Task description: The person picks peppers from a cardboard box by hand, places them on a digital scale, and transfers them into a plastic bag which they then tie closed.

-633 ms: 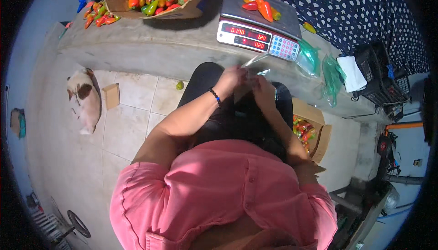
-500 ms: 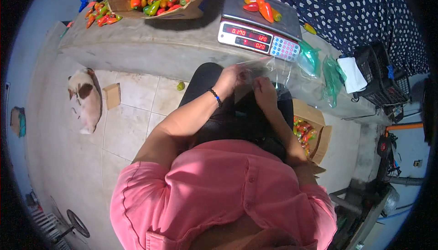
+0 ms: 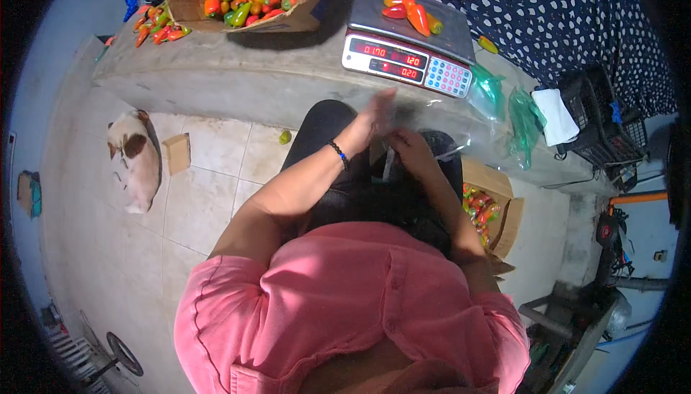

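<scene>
While the clear plastic bag (image 3: 464, 135) spreads just right of and beyond the right hand (image 3: 412, 146), that hand's fingers are curled shut on its near edge. Close by on the left, the left hand (image 3: 376, 115) is blurred, its fingers stretched out loosely, and whether it touches the bag cannot be told. Farther off, a scale (image 3: 368, 16) bears a few red, orange and green peppers (image 3: 417, 18).
</scene>
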Action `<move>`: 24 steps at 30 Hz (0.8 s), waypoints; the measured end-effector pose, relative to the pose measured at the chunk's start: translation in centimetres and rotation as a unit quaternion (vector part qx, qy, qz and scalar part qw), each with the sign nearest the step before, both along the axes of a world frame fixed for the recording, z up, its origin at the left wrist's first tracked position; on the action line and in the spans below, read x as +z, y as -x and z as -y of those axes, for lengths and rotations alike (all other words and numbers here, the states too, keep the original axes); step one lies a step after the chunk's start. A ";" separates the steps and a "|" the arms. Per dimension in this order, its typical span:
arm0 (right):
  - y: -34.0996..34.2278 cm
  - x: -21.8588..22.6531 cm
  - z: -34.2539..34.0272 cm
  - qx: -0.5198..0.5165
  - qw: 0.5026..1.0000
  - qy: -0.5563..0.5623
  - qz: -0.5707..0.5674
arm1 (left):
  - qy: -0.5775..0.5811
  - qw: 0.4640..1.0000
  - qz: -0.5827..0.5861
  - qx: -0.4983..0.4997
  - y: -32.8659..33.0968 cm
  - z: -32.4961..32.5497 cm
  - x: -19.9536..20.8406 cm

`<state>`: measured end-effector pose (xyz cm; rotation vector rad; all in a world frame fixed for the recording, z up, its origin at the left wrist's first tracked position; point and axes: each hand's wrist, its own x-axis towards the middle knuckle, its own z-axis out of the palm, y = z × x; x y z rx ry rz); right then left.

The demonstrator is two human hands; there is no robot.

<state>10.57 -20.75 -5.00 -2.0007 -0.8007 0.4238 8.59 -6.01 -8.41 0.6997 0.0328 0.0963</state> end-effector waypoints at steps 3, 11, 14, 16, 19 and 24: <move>-0.2 -0.3 0.8 0.054 0.979 -0.084 -0.178 | -0.100 0.980 0.056 -0.165 0.7 -0.5 0.4; -0.2 1.4 2.0 -0.088 0.882 -0.180 -0.427 | -0.234 0.955 0.075 -0.165 0.2 -0.4 -0.2; -1.0 1.5 2.6 -0.110 0.891 -0.159 -0.411 | -0.247 0.964 0.030 -0.093 0.3 -0.4 0.5; -0.6 2.8 2.4 -0.107 0.895 -0.149 -0.407 | -0.213 0.974 -0.004 -0.073 0.3 -0.5 0.7; 0.6 4.6 2.0 -0.051 0.966 -0.003 -0.252 | -0.238 0.964 -0.055 -0.107 -0.1 -0.4 0.6; -0.2 4.8 2.8 -0.125 0.918 -0.137 -0.352 | -0.522 0.814 0.173 -0.189 0.1 0.2 -0.5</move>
